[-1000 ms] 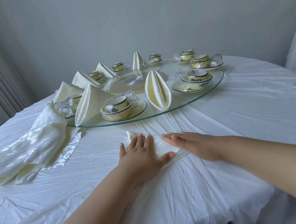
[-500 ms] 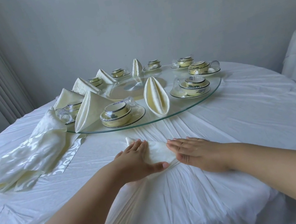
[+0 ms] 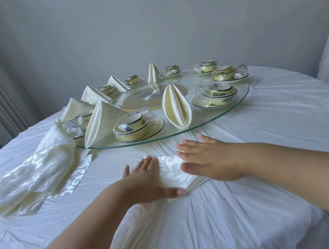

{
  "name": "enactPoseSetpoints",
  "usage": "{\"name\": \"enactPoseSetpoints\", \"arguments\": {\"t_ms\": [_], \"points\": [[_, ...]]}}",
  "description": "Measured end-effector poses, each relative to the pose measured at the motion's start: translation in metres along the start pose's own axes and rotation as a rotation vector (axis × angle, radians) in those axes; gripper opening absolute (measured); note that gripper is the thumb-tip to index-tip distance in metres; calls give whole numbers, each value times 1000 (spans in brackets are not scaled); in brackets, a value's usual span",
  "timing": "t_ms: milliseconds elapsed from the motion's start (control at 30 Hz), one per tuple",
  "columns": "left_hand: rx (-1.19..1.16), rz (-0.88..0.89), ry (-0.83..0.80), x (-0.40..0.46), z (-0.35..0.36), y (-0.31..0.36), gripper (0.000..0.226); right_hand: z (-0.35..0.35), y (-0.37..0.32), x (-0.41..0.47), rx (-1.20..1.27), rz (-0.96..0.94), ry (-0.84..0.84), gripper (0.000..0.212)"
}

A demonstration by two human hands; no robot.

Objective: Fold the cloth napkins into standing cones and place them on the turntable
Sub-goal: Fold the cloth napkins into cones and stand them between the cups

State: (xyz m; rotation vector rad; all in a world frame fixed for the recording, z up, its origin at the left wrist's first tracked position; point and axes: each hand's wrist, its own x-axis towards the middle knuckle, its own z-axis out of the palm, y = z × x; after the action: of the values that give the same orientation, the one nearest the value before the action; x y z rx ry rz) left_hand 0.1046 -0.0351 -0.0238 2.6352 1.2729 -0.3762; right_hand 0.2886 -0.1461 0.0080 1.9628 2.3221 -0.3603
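Your folded napkin (image 3: 174, 171) lies flat on the tabletop (image 3: 269, 140) just short of the glass turntable (image 3: 232, 107), long axis running from near right to far left. Your left hand (image 3: 145, 183) presses its left side, your right hand (image 3: 212, 159) its right; both grips are flat, fingers straight, pinching nothing

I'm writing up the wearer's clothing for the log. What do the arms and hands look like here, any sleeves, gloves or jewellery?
Both forearms are bare as far as the frame shows: no sleeves in view. The left hand and right hand wear no gloves, and no rings, watch or bracelet show. The left thumbnail looks pale and glossy, possibly polished.
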Motion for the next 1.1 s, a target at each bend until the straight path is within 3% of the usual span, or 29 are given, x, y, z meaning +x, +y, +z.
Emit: {"name": "enactPoseSetpoints", "arguments": {"t_ms": [133,200,267,333,400,467,567,700,867,933,1000,1100], "points": [[-9,21,24,2,5,-3,131,17,-8,13,133,-81,-46,63],[1,42,4,5,3,-7,127,30,1,11,131,-93,-46,75],[13,123,42,7,-5,-14,103,32,7,9,132,-101,-26,85],[-102,251,283,8,-11,-23,68,32,8,10,139,-109,-29,79],[-173,429,495,5,-11,-28,51,32,8,12,149,-104,-39,72],[-173,460,408,4,-3,-31,38,32,9,13,165,-103,-43,74],[-371,360,306,9,3,-35,29,28,7,16,153,-126,50,93],[-603,273,262,11,-2,-36,36,26,-9,23,59,-237,442,55],[-663,300,232,4,-6,-31,37,39,-20,33,-11,-319,613,30],[-660,323,214,2,-8,-33,35,34,-19,35,62,-289,678,35],[-616,363,177,5,-10,-37,57,24,-16,35,254,-179,661,29],[-442,350,271,10,-12,-34,37,9,-10,40,489,-64,672,34]]}}
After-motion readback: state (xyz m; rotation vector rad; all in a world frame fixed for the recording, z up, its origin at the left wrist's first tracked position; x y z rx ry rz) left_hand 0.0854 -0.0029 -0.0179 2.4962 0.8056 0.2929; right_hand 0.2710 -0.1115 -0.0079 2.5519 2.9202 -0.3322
